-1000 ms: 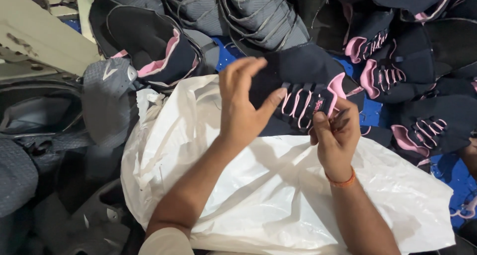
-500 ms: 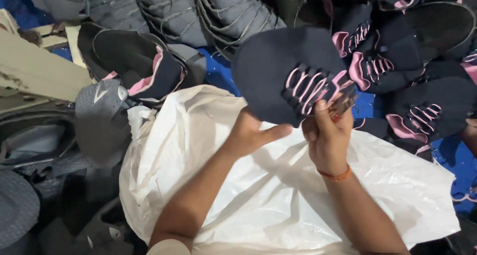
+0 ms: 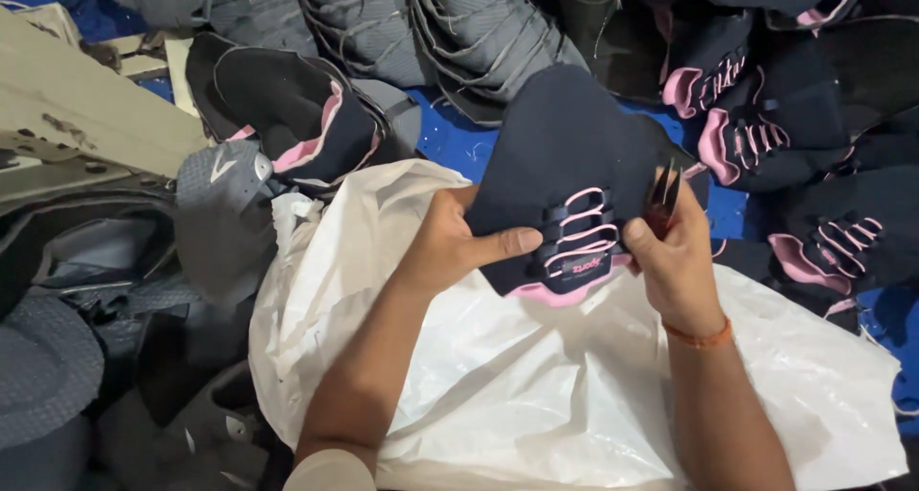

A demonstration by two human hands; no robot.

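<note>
The person holds a dark navy shoe upper (image 3: pixel 565 156) up in front of them, above a crumpled white plastic sack (image 3: pixel 536 386) that spreads across the lap area. The left hand (image 3: pixel 455 242) comes in from below, forearm angled up and to the right, wrist slightly bent; its thumb lies flat across the near face of the upper, pointing right toward the pink laces (image 3: pixel 582 231), while the other fingers are tucked behind the fabric. That grip is clenched on the upper's left edge. The right hand (image 3: pixel 675 261) rises almost straight up from the lower edge of the view, an orange thread band (image 3: pixel 701 335) around its wrist. Its fingers are curled closed around a small dark tool (image 3: pixel 662 199) with thin prongs sticking upward, pressed close against the upper's right side just beside the lacing; whether the tool touches the fabric I cannot tell. The upper is tilted, its pink-lined bottom edge (image 3: pixel 565 295) toward the person.

Around them lie heaps of similar pieces: navy and pink uppers (image 3: pixel 756 137) to the right, a black one with pink lining (image 3: pixel 287 108) at upper left, and grey mesh uppers (image 3: pixel 459 32) stacked along the top. Blue sheeting (image 3: pixel 450 132) shows between the piles.
</note>
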